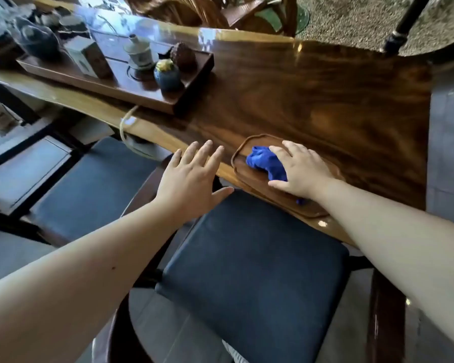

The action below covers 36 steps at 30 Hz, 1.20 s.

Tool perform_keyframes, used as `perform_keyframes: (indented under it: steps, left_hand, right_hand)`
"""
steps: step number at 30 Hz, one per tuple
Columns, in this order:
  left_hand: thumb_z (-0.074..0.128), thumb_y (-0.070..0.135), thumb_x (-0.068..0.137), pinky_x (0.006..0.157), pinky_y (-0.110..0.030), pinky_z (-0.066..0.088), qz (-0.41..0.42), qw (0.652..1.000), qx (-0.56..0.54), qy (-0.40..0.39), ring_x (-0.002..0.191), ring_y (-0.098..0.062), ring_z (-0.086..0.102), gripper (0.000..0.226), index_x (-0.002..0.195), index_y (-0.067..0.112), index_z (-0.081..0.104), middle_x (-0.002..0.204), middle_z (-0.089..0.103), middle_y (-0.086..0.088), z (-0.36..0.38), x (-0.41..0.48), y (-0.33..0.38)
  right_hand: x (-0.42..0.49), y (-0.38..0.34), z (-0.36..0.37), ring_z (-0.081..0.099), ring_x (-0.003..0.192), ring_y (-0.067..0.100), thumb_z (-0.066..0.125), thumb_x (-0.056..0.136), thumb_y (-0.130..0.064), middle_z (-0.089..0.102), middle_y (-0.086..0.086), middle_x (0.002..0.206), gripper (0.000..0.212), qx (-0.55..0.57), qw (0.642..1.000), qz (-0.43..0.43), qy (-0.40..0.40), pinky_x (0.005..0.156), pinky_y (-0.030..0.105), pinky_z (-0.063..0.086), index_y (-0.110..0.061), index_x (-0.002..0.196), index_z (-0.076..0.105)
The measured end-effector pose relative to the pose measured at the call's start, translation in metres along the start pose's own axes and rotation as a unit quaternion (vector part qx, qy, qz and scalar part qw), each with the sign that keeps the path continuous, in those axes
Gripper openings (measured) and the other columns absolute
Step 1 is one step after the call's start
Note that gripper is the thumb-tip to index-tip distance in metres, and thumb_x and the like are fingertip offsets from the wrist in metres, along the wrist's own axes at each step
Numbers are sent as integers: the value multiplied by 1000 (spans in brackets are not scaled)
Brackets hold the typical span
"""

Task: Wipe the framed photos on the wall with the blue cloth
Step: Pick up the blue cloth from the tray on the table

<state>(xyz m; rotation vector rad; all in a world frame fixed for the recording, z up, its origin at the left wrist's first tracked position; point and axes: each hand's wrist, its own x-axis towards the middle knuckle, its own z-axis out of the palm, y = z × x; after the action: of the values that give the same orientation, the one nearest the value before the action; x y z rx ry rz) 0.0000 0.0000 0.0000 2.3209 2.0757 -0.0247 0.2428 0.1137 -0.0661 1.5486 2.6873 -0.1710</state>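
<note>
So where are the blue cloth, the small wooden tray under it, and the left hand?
blue cloth [265, 162]: head view, bunched middle.
small wooden tray [249, 179]: head view, bare floor.
left hand [194, 182]: head view, back of hand.

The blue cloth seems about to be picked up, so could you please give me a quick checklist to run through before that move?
1. Blue cloth within reach, lying on the small wooden tray: ok.
2. Right hand on the cloth: ok; firm grasp: cannot tell.
3. Left hand empty, fingers spread: ok.
4. Tea set tray well clear of both hands: ok.
5. Framed photos in view: not ok, none visible.
6. Chair seat between person and table: ok, nothing on it.
</note>
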Motion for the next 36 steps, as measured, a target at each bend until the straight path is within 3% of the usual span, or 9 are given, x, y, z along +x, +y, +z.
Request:
perform_keyframes:
  steps: [4, 7, 12, 15, 23, 28, 33, 36]
  left_hand:
    - [38, 71, 80, 117, -50, 20, 8, 1000, 20, 5, 145, -30, 19, 87, 149, 23, 16, 158, 25, -8, 21, 6, -3]
    - [35, 72, 80, 117, -50, 19, 6, 1000, 22, 5, 145, -29, 18, 87, 149, 23, 14, 159, 24, -8, 31, 3, -12]
    - [38, 72, 82, 118, -49, 16, -15, 1000, 23, -13, 146, -29, 15, 87, 150, 23, 12, 160, 21, -6, 30, -12, -32]
    - [36, 72, 83, 118, -49, 17, -28, 999, 37, -14, 146, -28, 17, 87, 151, 23, 12, 159, 23, -6, 18, -26, -47]
    - [33, 69, 85, 115, -47, 25, -93, 995, 37, 28, 143, -29, 26, 82, 149, 19, 22, 156, 32, -8, -42, -111, -104]
    - [38, 66, 86, 116, -48, 24, -134, 987, 63, 55, 142, -31, 27, 80, 149, 19, 23, 155, 32, -9, -95, -186, -140]
    - [40, 66, 85, 115, -50, 26, -188, 971, 115, 98, 141, -33, 29, 81, 147, 17, 27, 154, 35, -12, -156, -272, -170]
    - [37, 68, 83, 113, -51, 27, -229, 954, 155, 114, 140, -36, 31, 82, 146, 17, 28, 152, 37, -14, -195, -335, -188]
  right_hand:
    - [22, -6, 16, 31, 133, 33, 52, 76, -67, 30, 16, 148, 86, 14, 1000, 5, 5, 104, 46, 31, -29, 145, 17]
    - [29, -15, 30, 44, 119, 34, 50, 81, -62, 41, 15, 136, 79, 26, 999, 23, -9, 93, 46, 40, -27, 145, 18]
    - [33, -29, 25, 53, 88, 29, 56, 85, -36, 55, 13, 108, 52, 35, 998, 36, 22, 65, 38, 43, -21, 131, 36]
    - [35, -48, 13, 56, 77, 29, 55, 82, -29, 56, 8, 99, 44, 58, 998, 20, 18, 61, 36, 42, -24, 123, 41]
    - [15, -157, -44, 62, 88, 32, 59, 77, -31, 60, 5, 107, 52, 92, 981, -153, 72, 59, 37, 48, -27, 127, 46]
    - [-1, -246, -102, 62, 93, 32, 66, 74, -26, 62, 8, 110, 56, 97, 947, -280, 121, 63, 41, 53, -22, 128, 50]
    - [-18, -341, -161, 63, 86, 31, 65, 75, -28, 61, 8, 106, 57, 56, 913, -360, 182, 55, 32, 46, -22, 128, 45]
    - [-40, -400, -198, 62, 88, 32, 63, 77, -30, 60, 7, 110, 56, 38, 895, -394, 205, 56, 34, 48, -21, 130, 45]
